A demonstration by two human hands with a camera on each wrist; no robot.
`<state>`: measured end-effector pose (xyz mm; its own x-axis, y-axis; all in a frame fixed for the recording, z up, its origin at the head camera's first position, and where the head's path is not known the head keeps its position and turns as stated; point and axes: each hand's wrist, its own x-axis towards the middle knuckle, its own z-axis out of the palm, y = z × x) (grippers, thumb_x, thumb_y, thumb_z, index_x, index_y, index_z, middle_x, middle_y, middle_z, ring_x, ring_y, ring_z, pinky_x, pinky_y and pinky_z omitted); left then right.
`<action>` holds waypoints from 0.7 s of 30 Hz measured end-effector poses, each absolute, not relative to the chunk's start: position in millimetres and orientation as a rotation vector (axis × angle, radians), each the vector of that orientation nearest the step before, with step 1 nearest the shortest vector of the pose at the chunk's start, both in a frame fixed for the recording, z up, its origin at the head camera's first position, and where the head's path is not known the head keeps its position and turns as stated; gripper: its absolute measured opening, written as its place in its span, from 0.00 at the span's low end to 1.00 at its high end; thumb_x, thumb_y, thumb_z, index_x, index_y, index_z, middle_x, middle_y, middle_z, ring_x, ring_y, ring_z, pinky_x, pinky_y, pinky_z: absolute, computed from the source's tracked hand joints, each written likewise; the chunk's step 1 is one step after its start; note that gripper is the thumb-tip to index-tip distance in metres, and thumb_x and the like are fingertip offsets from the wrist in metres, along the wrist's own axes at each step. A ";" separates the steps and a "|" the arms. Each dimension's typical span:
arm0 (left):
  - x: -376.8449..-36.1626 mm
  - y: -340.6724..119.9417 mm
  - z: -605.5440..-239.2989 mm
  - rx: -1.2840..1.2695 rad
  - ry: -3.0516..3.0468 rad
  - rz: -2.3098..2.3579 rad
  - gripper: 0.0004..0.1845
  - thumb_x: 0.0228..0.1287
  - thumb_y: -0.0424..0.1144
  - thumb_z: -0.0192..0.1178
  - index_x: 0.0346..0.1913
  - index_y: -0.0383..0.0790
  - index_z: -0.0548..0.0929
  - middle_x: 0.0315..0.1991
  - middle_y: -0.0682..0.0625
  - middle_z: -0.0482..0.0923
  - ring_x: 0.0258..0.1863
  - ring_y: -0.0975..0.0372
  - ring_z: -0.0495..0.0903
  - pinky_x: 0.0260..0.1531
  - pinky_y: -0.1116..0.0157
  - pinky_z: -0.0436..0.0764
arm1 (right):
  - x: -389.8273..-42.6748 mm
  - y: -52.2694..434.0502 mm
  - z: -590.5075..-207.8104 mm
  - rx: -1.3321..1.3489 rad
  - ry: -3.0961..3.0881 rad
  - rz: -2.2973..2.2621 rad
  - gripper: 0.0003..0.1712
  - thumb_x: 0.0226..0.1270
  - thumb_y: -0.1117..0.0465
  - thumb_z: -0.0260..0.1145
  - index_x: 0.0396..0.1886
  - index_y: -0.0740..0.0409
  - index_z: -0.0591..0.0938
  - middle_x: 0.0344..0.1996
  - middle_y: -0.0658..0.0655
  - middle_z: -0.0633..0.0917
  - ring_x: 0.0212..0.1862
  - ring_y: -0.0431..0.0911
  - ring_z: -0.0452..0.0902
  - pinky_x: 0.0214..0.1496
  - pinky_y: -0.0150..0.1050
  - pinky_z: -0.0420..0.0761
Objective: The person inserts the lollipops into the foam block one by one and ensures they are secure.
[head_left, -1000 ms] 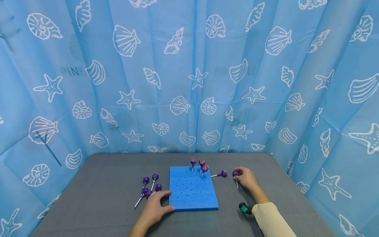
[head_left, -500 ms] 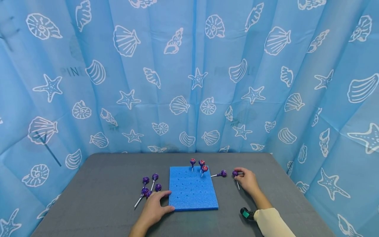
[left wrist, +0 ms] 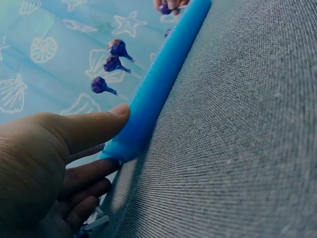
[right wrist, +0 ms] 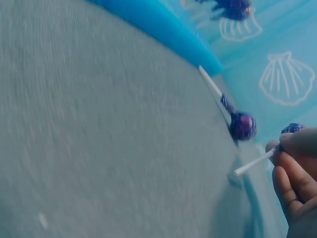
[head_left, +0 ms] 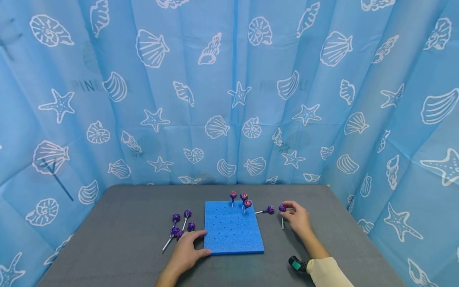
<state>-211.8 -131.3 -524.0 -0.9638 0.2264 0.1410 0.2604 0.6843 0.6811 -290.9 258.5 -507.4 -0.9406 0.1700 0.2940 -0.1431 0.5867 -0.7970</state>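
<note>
A lollipop in purple wrapper (head_left: 282,208) is pinched by my right hand (head_left: 298,218) to the right of the blue foam board (head_left: 233,235). In the right wrist view the held lollipop's white stick (right wrist: 253,163) points away from the fingertips, angled down. My left hand (head_left: 186,250) rests at the board's near left corner, its thumb (left wrist: 99,128) straight against the front edge and its fingers along the left side. Three lollipops, including a red-topped one (head_left: 247,204), stand upright at the board's far right. Rows of small holes dot its top.
Several purple lollipops (head_left: 175,231) lie in a loose group left of the board, partly behind my left hand. One lollipop (head_left: 270,209) lies between board and right hand, stick toward the board. A blue shell-print curtain (head_left: 229,99) hangs behind the grey table (head_left: 136,223).
My right hand keeps hold of the lollipop and has shifted slightly left; the stick has swung to hang nearly straight down. The left hand and the board stay put.
</note>
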 end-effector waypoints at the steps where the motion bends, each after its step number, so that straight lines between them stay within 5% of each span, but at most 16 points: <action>1: -211.8 -131.5 -524.1 -0.412 -2.838 -1.159 0.33 0.48 0.54 0.74 0.58 0.44 0.81 0.56 0.45 0.79 0.54 0.49 0.73 0.53 0.44 0.70 | -289.9 256.0 -506.0 -0.019 -2.471 1.313 0.17 0.56 0.73 0.71 0.47 0.65 0.82 0.45 0.65 0.84 0.39 0.48 0.83 0.30 0.32 0.76; 7: -212.0 -132.0 -523.9 -0.409 -2.837 -1.151 0.33 0.48 0.53 0.74 0.57 0.44 0.81 0.56 0.45 0.79 0.54 0.49 0.73 0.53 0.44 0.70 | -285.5 238.6 -500.2 0.072 -2.385 1.414 0.21 0.57 0.74 0.70 0.52 0.65 0.81 0.44 0.64 0.84 0.42 0.50 0.83 0.35 0.30 0.79; 16: -211.8 -131.8 -524.7 -0.415 -2.845 -1.139 0.33 0.48 0.53 0.74 0.58 0.44 0.81 0.55 0.44 0.79 0.53 0.49 0.73 0.52 0.44 0.71 | -281.8 214.9 -502.6 0.131 -2.248 1.493 0.17 0.55 0.77 0.71 0.46 0.69 0.82 0.39 0.65 0.85 0.35 0.42 0.82 0.33 0.27 0.78; 21: -212.0 -132.1 -526.1 -0.422 -2.834 -1.140 0.33 0.48 0.53 0.74 0.58 0.43 0.81 0.55 0.45 0.79 0.53 0.49 0.73 0.52 0.45 0.71 | -279.2 205.9 -503.3 0.141 -2.238 1.439 0.16 0.55 0.75 0.72 0.45 0.66 0.82 0.38 0.62 0.85 0.36 0.47 0.83 0.35 0.27 0.78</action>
<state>-212.0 -132.1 -526.1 -0.9610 0.2296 0.1544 0.2725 0.6894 0.6712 -279.2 205.9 -503.3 -0.8828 0.1641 0.4401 -0.3323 0.4440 -0.8321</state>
